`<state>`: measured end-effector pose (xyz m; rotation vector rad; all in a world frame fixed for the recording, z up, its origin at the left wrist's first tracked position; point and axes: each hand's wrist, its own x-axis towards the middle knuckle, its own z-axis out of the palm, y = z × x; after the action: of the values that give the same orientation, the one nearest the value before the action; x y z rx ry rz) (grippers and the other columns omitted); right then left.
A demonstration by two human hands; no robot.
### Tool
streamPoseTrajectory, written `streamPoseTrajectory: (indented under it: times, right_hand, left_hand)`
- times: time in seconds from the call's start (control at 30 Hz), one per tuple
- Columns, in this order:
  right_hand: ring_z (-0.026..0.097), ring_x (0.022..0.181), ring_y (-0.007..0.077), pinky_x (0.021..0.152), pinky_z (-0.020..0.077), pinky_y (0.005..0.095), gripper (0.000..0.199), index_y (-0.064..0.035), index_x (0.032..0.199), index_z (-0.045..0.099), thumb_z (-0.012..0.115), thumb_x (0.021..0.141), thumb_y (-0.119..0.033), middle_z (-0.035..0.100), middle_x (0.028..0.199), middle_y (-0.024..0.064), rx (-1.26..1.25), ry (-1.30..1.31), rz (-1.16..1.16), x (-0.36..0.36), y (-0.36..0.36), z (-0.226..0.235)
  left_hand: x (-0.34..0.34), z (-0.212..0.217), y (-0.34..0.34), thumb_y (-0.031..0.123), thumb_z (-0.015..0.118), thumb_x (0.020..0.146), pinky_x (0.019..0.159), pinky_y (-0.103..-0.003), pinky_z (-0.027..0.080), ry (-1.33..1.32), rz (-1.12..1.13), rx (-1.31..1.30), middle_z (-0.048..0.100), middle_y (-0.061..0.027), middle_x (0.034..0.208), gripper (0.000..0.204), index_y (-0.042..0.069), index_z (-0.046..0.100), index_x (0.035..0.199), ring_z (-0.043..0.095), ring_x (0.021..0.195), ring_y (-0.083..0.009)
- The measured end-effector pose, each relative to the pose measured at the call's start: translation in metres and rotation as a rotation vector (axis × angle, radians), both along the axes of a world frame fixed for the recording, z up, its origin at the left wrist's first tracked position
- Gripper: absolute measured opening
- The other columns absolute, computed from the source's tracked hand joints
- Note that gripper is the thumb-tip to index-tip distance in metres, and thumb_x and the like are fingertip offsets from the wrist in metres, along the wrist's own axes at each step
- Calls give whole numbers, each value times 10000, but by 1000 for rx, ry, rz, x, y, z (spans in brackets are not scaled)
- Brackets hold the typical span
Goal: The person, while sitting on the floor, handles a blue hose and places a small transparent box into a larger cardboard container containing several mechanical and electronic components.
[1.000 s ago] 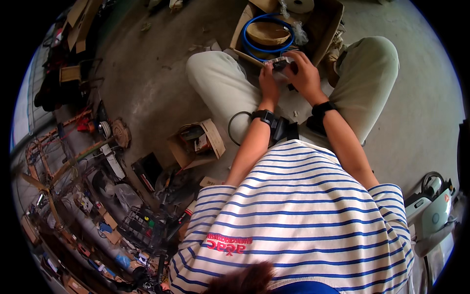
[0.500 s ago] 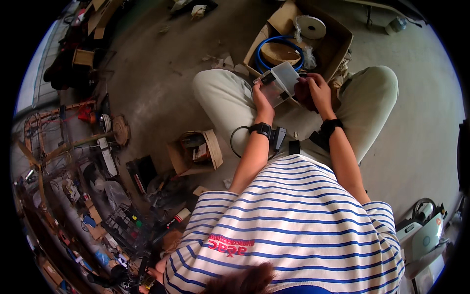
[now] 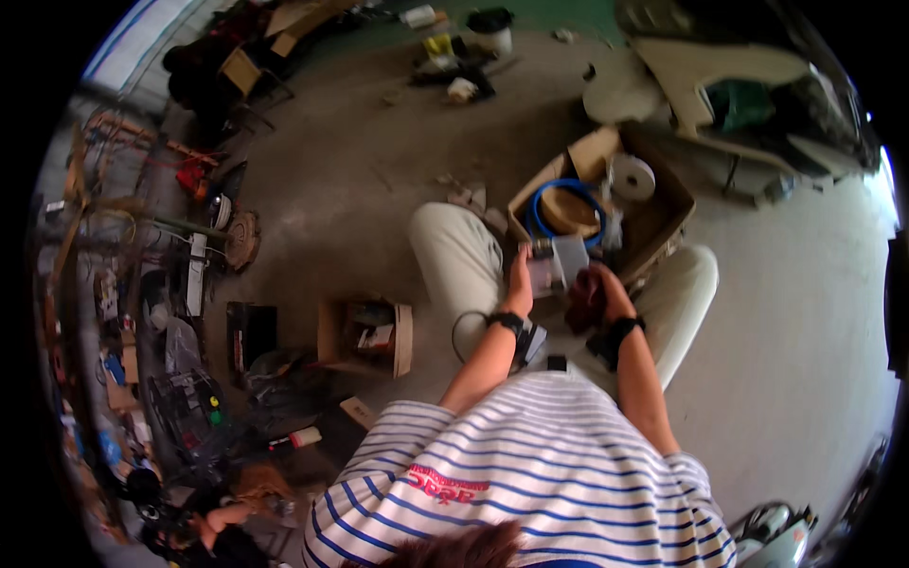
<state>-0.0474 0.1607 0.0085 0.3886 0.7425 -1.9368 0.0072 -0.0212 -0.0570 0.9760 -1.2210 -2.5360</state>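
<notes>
My left hand [image 3: 520,284] is closed round the edge of a small clear plastic box [image 3: 542,275], whose hinged lid [image 3: 572,256] stands open toward the right. In my right hand [image 3: 616,295], close beside the box, is a bunched dark red cloth [image 3: 585,303]; its fingers are partly hidden. Both hands are between my knees, in front of an open cardboard box [image 3: 674,210]. That carton holds a coiled blue hose [image 3: 537,206], a round brown piece [image 3: 570,210] and a white roll [image 3: 632,178]. Blur hides what the plastic box contains.
A smaller cardboard box [image 3: 403,343] with parts stands on the floor to my left, near a wood slice [image 3: 243,239]. Shelves and clutter line the far left. Another person's arm [image 3: 223,518] shows at lower left. A large pale panel [image 3: 720,71] lies at upper right.
The view has tilted up, so my hands, knees and the carton appear lower and more floor shows ahead. Plastic box and cloth are still held; my right hand has turned slightly.
</notes>
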Motion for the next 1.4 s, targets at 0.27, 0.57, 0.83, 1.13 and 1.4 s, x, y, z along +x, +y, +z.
streamPoseTrajectory:
  times: [0.27, 0.57, 0.83, 1.13, 1.4]
  right_hand:
    - [600, 739, 192, 695, 490, 325, 302, -123, 877, 610, 540, 843, -415, 628, 816, 48, 147, 110, -76, -20, -15, -28]
    - [584, 775, 138, 671, 460, 249, 370, -4, 993, 604, 525, 873, -345, 631, 850, 55, 191, 330, 157, 0, -50, 2]
    - [222, 1322, 166, 1042, 207, 260, 421, -106, 1238, 524, 600, 833, -197, 213, 1456, 77, 295, 836, 532, 8, -59, 16]
    - [290, 1287, 150, 1024, 245, 258, 596, -66, 1357, 340, 496, 785, -11, 294, 1426, 51, 62, 613, 500, 4, -51, 37]
    - [498, 1090, 150, 913, 385, 260, 539, -68, 1324, 373, 477, 796, -43, 506, 1236, 70, -81, 481, 491, -10, -29, 46]
  left_hand:
    - [-10, 2, -3, 604, 378, 836, 731, -429, 489, 55, 31, 228, 630, -96, 992, 463, 227, 505, 1072, 579, 915, -253]
    - [10, -4, -21, 602, 394, 832, 747, -411, 478, -26, 173, 219, 608, -86, 1013, 491, 188, 532, 1057, 589, 872, -245]
    - [18, -21, -28, 468, 494, 846, 849, -320, 418, -4, 79, -13, 490, -92, 1151, 563, 40, 443, 1208, 492, 1027, -201]
    - [24, 45, -13, 385, 570, 797, 738, -317, 444, -126, 39, -79, 556, -98, 969, 443, 24, 534, 1051, 541, 877, -196]
    - [12, 45, -9, 435, 531, 805, 685, -322, 457, -230, 56, 26, 560, -75, 984, 468, 56, 540, 1081, 547, 859, -193]
